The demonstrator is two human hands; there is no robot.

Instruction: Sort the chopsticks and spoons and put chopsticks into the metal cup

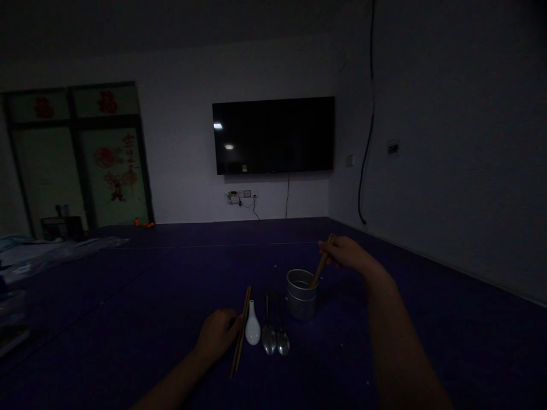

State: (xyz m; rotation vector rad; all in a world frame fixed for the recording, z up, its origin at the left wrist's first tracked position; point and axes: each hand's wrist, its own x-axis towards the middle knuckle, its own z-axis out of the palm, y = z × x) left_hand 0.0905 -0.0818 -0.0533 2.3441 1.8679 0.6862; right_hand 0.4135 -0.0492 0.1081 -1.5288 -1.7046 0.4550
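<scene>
My right hand [342, 252] is closed on the upper end of wooden chopsticks [321, 266], whose lower end is inside a metal cup [301, 302]. The cup stands upright on the dark blue surface [162, 319]. My left hand [219, 333] rests beside another pair of chopsticks [240, 336] lying flat, its fingertips at their left edge; whether it grips them is unclear. To their right lie a white spoon [252, 327] and two metal spoons [269, 337], [282, 341] in a row, handles pointing away from me.
Clear plastic sheeting [64, 256] lies at the far left, near a dark box [64, 226]. Small orange items [143, 224] sit by the back wall. A black cable [366, 154] hangs down the right wall, and a television [274, 136] is mounted ahead.
</scene>
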